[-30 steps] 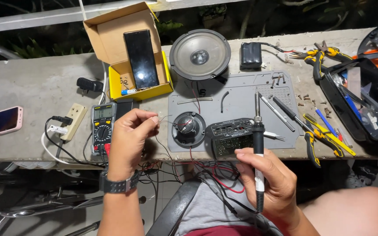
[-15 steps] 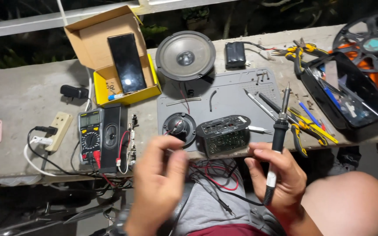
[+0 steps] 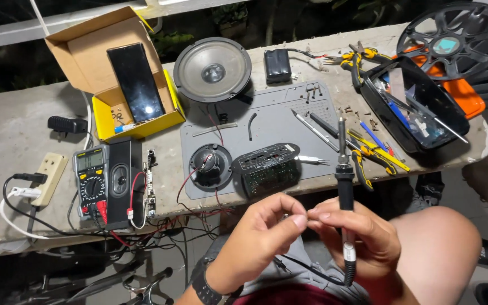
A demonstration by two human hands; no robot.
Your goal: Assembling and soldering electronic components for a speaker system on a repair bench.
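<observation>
My right hand (image 3: 362,237) grips a black soldering iron (image 3: 344,186) upright, its tip pointing away over the grey work mat (image 3: 272,121). My left hand (image 3: 266,231), with a dark watch on the wrist, meets the right hand's fingertips and pinches something thin between them; what it is stays too small to tell. Just beyond both hands lie a small black speaker (image 3: 210,165) with red wires and a dark circuit module (image 3: 266,169) on the mat's near edge.
On the concrete bench: a large speaker (image 3: 213,70), a yellow cardboard box (image 3: 120,73) holding a phone, a multimeter (image 3: 90,181), a black speaker box (image 3: 121,181), a power strip (image 3: 49,178), pliers and screwdrivers (image 3: 374,152), a black tray (image 3: 413,104), a black wheel (image 3: 456,39).
Both hands have come together near my lap, fingertips touching. The soldering iron has stayed upright in my right hand. The view has shifted left and closer.
</observation>
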